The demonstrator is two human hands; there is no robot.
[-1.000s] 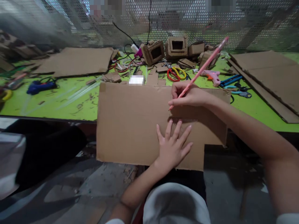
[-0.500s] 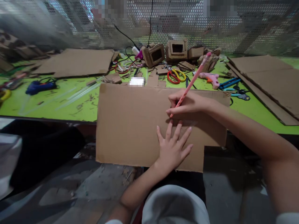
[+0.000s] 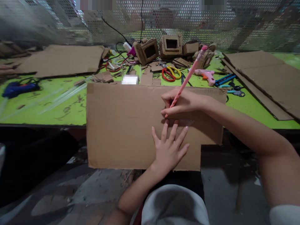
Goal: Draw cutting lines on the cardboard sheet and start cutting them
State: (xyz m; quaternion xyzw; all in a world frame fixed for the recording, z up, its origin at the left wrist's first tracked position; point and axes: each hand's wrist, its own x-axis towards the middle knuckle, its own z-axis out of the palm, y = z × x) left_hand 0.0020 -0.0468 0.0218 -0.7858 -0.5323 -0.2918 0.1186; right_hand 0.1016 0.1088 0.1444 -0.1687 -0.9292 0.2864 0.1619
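Now we press our left hand [image 3: 170, 150] flat on the big cardboard sheet [image 3: 124, 125], fingers spread apart and pointing away from us, gripping nothing. Just beyond those fingertips, our right hand [image 3: 182, 101] is closed around a pink pencil [image 3: 187, 76], pinched low on the shaft. The pencil's tip touches the cardboard and its upper end tilts up and to the right.

The sheet lies straight in front of us. Its far part rests on the near edge of the green surface [image 3: 47, 103], and its near part hangs over towards our lap. Its near right corner is cut away in a square step.

Farther back on the surface, red and yellow scissors [image 3: 171, 72] lie just beyond the sheet, with a pink glue gun [image 3: 206, 75] to their right. Two small cardboard boxes [image 3: 147, 51] with window openings stand near the mesh wall [image 3: 234, 28]. A blue glue gun [image 3: 16, 88] lies far to the left, and flat cardboard panels [image 3: 264, 72] are stacked at the right.
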